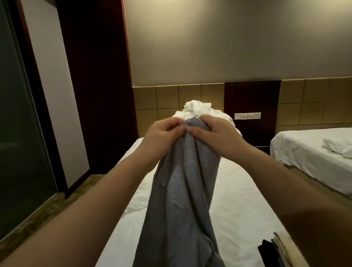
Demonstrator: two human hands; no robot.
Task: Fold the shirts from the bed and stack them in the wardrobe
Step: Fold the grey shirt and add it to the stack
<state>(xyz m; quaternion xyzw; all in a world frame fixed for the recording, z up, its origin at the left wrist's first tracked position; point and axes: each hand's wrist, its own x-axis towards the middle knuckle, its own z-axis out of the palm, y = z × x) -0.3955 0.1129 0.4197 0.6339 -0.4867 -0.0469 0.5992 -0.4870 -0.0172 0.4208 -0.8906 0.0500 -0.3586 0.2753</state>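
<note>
Bed (233, 192) white, dim room; left hand (162, 135), right hand (212, 131) grip pinching grey shirt (183, 199); dark pile (272, 257), perhaps clothes.

The bed (233, 192) is covered by a white sheet. White bedding (198, 108) is heaped at its head, and dark and tan clothes (274, 254) are stacked at its near right edge. Crumpled cloth (350, 149) is spread on a second bed (301, 146).
</note>
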